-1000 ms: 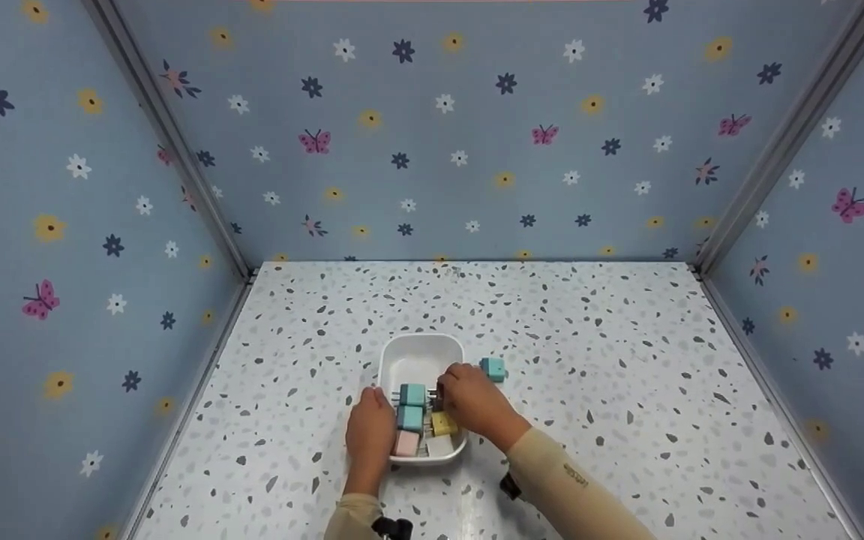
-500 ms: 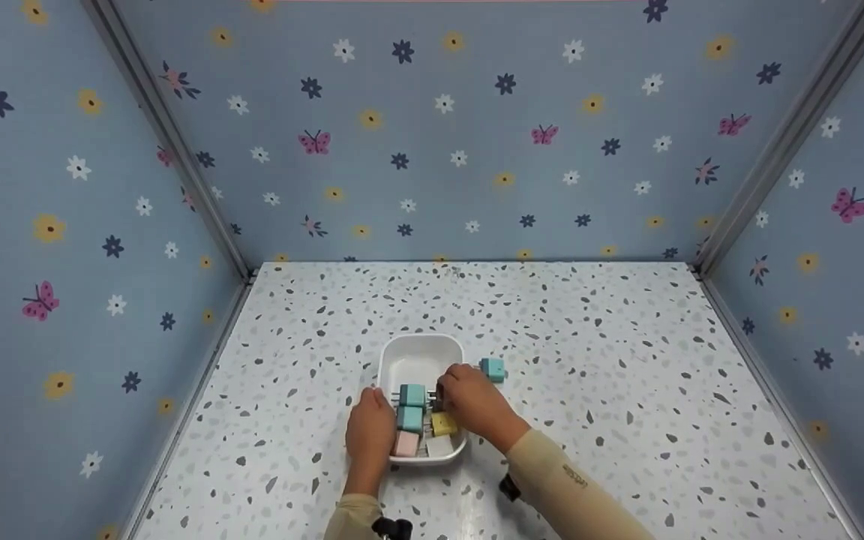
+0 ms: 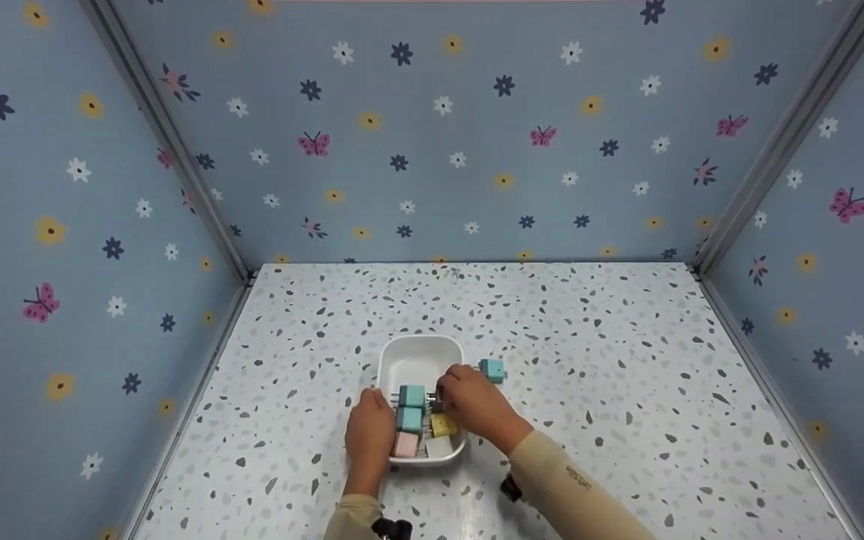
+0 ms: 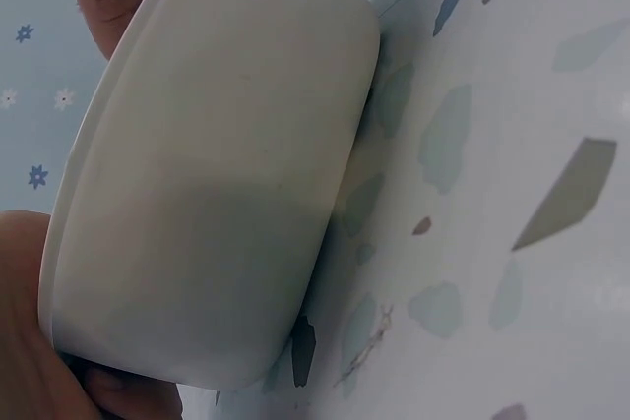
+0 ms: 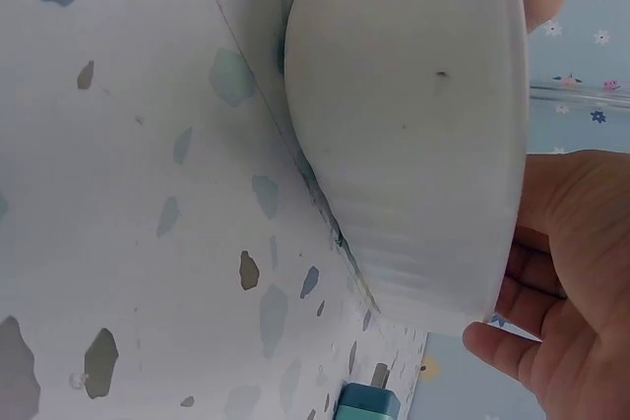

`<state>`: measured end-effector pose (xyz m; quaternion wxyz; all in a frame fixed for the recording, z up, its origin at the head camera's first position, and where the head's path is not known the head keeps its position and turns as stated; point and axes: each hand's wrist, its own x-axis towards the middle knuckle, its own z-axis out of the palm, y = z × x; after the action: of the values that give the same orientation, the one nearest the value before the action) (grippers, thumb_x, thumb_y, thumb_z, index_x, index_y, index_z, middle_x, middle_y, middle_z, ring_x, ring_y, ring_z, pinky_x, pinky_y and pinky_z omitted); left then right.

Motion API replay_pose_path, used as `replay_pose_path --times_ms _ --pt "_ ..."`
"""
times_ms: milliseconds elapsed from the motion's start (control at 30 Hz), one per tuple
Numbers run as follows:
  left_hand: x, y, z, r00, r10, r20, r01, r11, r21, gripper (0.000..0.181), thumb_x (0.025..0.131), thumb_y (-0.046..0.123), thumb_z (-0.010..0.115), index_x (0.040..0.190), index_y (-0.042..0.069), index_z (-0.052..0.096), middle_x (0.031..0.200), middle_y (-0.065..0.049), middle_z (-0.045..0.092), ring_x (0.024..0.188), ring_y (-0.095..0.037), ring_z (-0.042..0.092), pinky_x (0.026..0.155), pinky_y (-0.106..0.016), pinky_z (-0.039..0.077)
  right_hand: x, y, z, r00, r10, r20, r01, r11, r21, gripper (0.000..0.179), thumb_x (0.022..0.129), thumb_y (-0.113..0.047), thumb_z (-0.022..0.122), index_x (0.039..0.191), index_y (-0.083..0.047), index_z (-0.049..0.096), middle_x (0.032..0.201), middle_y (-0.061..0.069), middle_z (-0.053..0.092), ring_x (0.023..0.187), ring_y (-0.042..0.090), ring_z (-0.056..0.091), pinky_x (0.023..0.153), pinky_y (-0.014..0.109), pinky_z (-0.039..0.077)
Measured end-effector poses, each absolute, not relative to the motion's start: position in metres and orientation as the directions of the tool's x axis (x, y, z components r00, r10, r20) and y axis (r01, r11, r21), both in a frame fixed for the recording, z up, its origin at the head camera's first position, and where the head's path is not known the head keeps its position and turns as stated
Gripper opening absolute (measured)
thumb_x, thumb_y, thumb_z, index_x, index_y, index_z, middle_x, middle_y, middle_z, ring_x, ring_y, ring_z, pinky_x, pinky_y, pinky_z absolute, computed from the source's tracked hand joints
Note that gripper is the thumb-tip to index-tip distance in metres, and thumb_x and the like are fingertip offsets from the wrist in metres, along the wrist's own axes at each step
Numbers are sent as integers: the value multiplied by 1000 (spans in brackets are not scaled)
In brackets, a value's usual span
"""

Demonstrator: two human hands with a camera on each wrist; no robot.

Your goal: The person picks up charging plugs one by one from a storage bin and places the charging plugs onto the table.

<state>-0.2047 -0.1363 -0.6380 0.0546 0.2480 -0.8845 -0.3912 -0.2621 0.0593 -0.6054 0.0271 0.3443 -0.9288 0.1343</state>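
Pale blue walls with a print of flowers and butterflies enclose a white, speckled tabletop. Grey metal posts mark the two back corners. Two tan sleeves reach in from the near edge, the right sleeve bearing dark lettering and the left sleeve cut off by the frame.

A white tub stands upright on the tabletop, its far part bare inside. The right hand bends over the tub's right rim, its fingers pinching a dark plug inside. The left hand grips the left rim, its fingers clamped on the tub's side; the left wrist view shows a fingertip against the outer wall.

Small black mounts sit at both wrists.

The plugs in the tub form two columns in its near half. On the left are two teal plugs, then a pink plug nearest the person. On the right, below the dark plug, are a yellow plug and a white plug. One blue plug lies outside, just right of the tub, its prongs turned toward it.
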Motion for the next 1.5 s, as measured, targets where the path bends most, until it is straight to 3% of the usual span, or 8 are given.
replay_pose_path --times_ms 400,733,1067,1500 --pt "-204 -136 -638 -874 -481 -69 -376 581 722 39 111 32 35 115 4 62 98 -18 71 89 -36 69 69 -47 48 -256 64 -595 -727 -639 253 -686 692 -224 22 88 -7 72 110 -10 71 101 0 64 92 16 60 85 34 52" --pt "-204 -135 -639 -873 -480 -84 -386 576 721 41 112 33 34 116 3 62 101 -18 71 91 -37 69 72 -49 49 -256 70 -584 -729 -634 258 -684 673 -281 24 88 -6 72 112 -10 70 106 0 63 97 15 60 88 34 52" --pt "-202 -137 -638 -877 -472 -85 -379 573 727 41 112 32 34 117 3 62 102 -18 71 91 -34 68 72 -48 48 -258 81 -577 -717 -625 308 -694 680 -236 23 92 -4 66 114 -7 69 105 3 65 96 17 62 87 33 54" --pt "-204 -136 -640 -874 -477 -92 -386 569 726 41 112 35 33 116 5 61 98 -15 71 84 -29 66 68 -43 45 -264 101 -581 -691 -600 405 -708 676 -207 14 90 -5 71 104 -7 70 95 2 64 86 18 60 79 35 53"
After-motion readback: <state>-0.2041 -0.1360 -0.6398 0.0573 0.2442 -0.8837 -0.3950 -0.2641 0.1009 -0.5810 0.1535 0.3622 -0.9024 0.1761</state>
